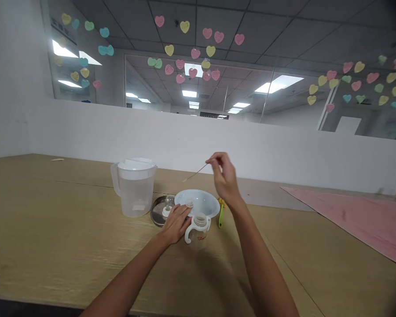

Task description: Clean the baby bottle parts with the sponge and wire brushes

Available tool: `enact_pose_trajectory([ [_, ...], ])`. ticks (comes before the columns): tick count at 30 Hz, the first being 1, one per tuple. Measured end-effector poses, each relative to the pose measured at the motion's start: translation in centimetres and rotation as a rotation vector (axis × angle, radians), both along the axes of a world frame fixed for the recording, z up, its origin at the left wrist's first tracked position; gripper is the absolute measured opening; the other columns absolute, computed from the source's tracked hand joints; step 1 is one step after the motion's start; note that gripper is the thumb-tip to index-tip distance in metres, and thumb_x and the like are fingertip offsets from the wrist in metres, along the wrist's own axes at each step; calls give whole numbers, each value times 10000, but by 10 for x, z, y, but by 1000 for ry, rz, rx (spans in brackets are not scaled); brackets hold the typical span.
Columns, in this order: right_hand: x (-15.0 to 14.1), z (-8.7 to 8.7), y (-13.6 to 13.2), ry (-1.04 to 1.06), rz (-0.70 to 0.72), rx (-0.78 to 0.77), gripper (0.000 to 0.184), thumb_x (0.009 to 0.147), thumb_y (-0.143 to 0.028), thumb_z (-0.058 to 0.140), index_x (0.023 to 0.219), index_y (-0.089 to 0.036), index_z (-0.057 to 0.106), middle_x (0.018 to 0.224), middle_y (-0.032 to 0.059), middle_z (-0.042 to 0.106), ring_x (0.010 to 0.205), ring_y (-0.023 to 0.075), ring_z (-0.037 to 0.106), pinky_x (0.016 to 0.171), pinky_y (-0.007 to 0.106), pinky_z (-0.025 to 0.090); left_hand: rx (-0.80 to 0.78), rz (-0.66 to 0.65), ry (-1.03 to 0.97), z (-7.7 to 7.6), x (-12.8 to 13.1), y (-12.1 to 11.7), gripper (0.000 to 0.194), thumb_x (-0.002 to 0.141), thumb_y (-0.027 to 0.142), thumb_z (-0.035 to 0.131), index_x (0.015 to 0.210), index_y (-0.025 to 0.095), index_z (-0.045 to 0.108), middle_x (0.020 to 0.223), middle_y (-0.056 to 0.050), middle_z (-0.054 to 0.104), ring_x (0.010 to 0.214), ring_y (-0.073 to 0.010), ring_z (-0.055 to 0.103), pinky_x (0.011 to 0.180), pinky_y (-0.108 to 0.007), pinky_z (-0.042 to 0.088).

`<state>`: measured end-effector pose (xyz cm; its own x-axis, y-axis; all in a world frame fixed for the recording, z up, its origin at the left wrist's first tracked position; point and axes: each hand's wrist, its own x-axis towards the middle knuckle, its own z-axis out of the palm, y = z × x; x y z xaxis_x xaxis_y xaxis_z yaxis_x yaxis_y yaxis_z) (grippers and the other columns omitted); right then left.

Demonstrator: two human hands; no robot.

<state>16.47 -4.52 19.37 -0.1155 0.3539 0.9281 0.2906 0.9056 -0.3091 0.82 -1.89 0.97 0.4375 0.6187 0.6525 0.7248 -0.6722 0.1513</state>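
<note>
My left hand lies at the near left rim of a white bowl, fingers over the edge and thumb outside. A small clear piece shows by its fingertips; whether they touch it I cannot tell. Raised above the bowl, my right hand pinches a thin stick with a pale tip, slanting down to the left. A clear baby bottle with a white two-handled collar stands uncapped before the bowl. A round metal tray beside the bowl holds a clear dome-shaped part with a white ring.
A lidded translucent pitcher stands left of the tray. Right of the bowl lies a green-handled tool with a yellow end. Pink cloth covers the table's right side. A low white wall with glass above closes off the back.
</note>
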Motion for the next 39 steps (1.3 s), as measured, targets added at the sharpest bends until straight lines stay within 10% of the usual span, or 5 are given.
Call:
enact_pose_trajectory([
  [5, 36, 2, 30, 282, -41, -44, 113, 816, -305, 487, 860, -200, 490, 774, -7, 533, 739, 126, 557, 736, 290, 438, 10, 6, -13, 2, 1, -1, 354, 884, 237, 366, 1226, 183, 437, 1231, -73, 529, 1133, -192, 459, 1016, -419, 283],
  [11, 61, -59, 107, 254, -16, -516, 157, 734, -310, 502, 800, -168, 495, 620, -20, 544, 617, 131, 555, 641, 278, 450, 14, 23, -5, 0, 1, -1, 340, 889, 235, 348, 1210, 182, 449, 1227, -73, 535, 1132, -199, 457, 1019, -433, 269],
  [19, 64, -118, 129, -349, -808, -614, 221, 830, -209, 357, 863, -155, 569, 940, 84, 583, 839, 157, 547, 729, 250, 384, 14, 6, 0, 1, 1, -1, 341, 887, 239, 361, 1212, 184, 449, 1230, -72, 534, 1129, -198, 460, 1013, -432, 280],
  [39, 61, -129, 128, -468, -887, -909, 240, 707, -304, 492, 731, -150, 673, 800, 112, 663, 789, 215, 626, 594, 240, 404, 32, 30, 12, 3, 1, -2, 330, 887, 242, 365, 1194, 179, 468, 1202, -79, 549, 1108, -194, 471, 1006, -421, 293],
])
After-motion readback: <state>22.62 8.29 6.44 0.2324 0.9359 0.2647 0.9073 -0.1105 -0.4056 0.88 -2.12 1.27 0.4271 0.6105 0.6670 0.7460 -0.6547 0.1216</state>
